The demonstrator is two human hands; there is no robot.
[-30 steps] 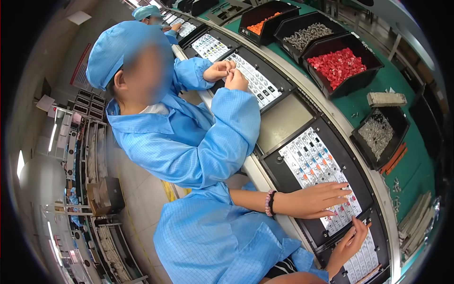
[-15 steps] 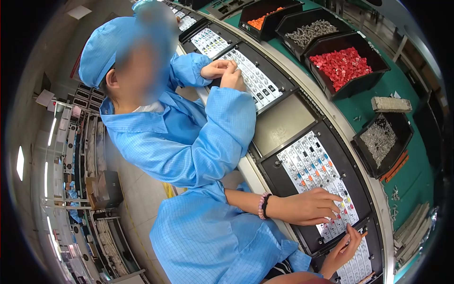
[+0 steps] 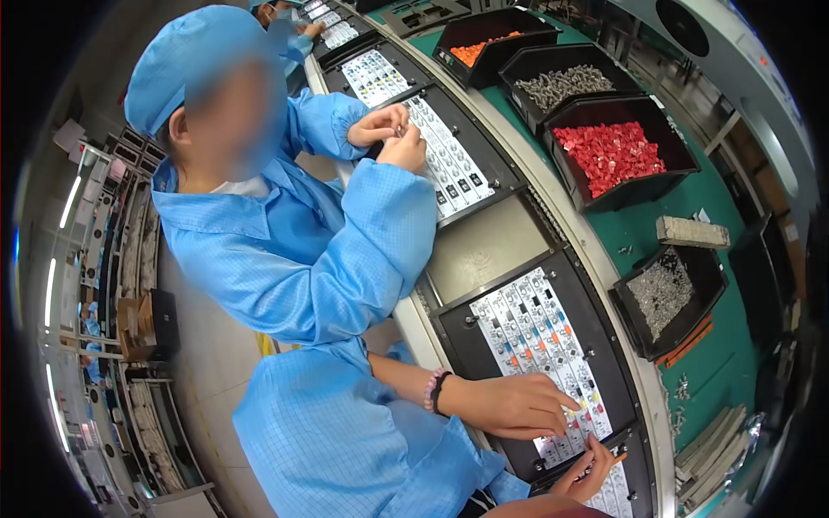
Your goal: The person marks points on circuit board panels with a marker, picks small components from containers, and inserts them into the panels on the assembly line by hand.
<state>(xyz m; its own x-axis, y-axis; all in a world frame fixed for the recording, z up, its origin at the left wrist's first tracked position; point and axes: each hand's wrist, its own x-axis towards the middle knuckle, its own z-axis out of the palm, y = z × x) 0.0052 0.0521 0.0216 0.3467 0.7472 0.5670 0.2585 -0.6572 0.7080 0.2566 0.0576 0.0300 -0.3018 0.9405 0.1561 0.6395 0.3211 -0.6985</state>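
Observation:
My left hand (image 3: 511, 406), with a beaded bracelet and a dark band at its wrist, lies palm down over the lower part of a white component panel (image 3: 535, 332). Its fingers are bent and slightly apart, with fingertips near red and yellow parts. At the panel's lower right corner is my right hand (image 3: 589, 473), fingers curled but apart, one fingertip near the edge. I can make out nothing held in either hand. The panel sits in a black frame (image 3: 466, 345) and carries blue, orange and black parts.
Left of me, a co-worker (image 3: 294, 233) in blue holds both hands together over another panel (image 3: 449, 164). Across the line stand black bins of orange parts (image 3: 479, 50), grey screws (image 3: 566, 86), red parts (image 3: 609, 155) and small clear pieces (image 3: 661, 289). Another person is farther back.
The view has shifted, so the panel appears farther left and lower. My left fingers are more bent than before, and my right fingers are more curled near the corner.

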